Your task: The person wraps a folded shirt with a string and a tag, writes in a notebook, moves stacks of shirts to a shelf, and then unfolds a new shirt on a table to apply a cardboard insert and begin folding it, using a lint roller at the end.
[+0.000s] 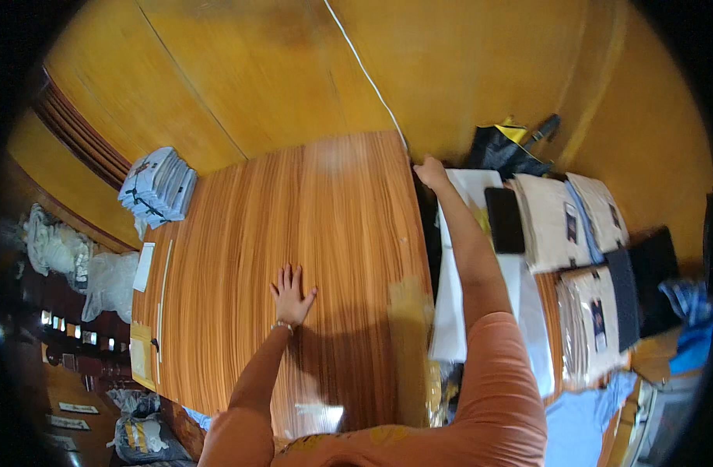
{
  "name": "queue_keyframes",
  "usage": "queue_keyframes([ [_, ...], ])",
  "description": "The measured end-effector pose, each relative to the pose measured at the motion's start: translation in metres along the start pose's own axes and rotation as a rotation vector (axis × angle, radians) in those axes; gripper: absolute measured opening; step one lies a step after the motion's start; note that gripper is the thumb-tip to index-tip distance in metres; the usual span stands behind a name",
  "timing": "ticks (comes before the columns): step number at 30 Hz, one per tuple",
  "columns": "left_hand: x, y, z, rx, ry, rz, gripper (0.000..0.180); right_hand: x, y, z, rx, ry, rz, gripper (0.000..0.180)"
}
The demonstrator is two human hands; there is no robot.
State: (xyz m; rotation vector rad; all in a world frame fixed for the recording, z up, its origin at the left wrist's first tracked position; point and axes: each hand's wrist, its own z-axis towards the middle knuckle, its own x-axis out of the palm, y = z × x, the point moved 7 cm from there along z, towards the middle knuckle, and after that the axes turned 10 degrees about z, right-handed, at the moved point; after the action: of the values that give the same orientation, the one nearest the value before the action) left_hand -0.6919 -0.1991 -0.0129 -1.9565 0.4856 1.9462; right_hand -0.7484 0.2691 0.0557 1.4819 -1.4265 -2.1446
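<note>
My left hand (292, 299) lies flat with spread fingers on a wood-grain tabletop (255, 226). A bracelet is round that wrist. My right arm stretches far forward over a white sheet (450, 307) beside the table. At its end my right hand (431, 173) is closed near the table's far right corner, close to the lower end of a white cable (364, 64) that hangs down the wall. Whatever lies within its fingers, if anything, is hidden. A black phone-like slab (504, 220) lies to the right of my right forearm.
Folded beige garments (547, 226) are stacked at the right, with a black and yellow bag (512, 148) behind. A tied stack of white garments (160, 187) stands at the table's far left corner. A yellow envelope (142, 356) lies at its left edge. Plastic bags (111, 284) sit farther left.
</note>
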Motion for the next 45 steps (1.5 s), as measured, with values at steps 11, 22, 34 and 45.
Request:
queue_keyframes([
  [11,-0.022,-0.011,0.012,0.006,-0.020,-0.006,0.077,0.163,-0.194,0.174,0.441,-0.111,1.280,0.045],
  [22,-0.012,-0.012,0.009,-0.007,0.053,0.005,0.077,0.142,-0.168,0.160,0.058,-0.336,0.584,0.011],
  [34,-0.011,-0.007,0.002,-0.016,0.033,-0.021,0.078,0.121,-0.146,0.128,0.255,-0.129,0.423,0.047],
  [45,-0.004,0.011,-0.015,-0.058,-0.033,-0.001,0.076,0.065,-0.030,0.006,0.086,-0.569,0.285,0.057],
])
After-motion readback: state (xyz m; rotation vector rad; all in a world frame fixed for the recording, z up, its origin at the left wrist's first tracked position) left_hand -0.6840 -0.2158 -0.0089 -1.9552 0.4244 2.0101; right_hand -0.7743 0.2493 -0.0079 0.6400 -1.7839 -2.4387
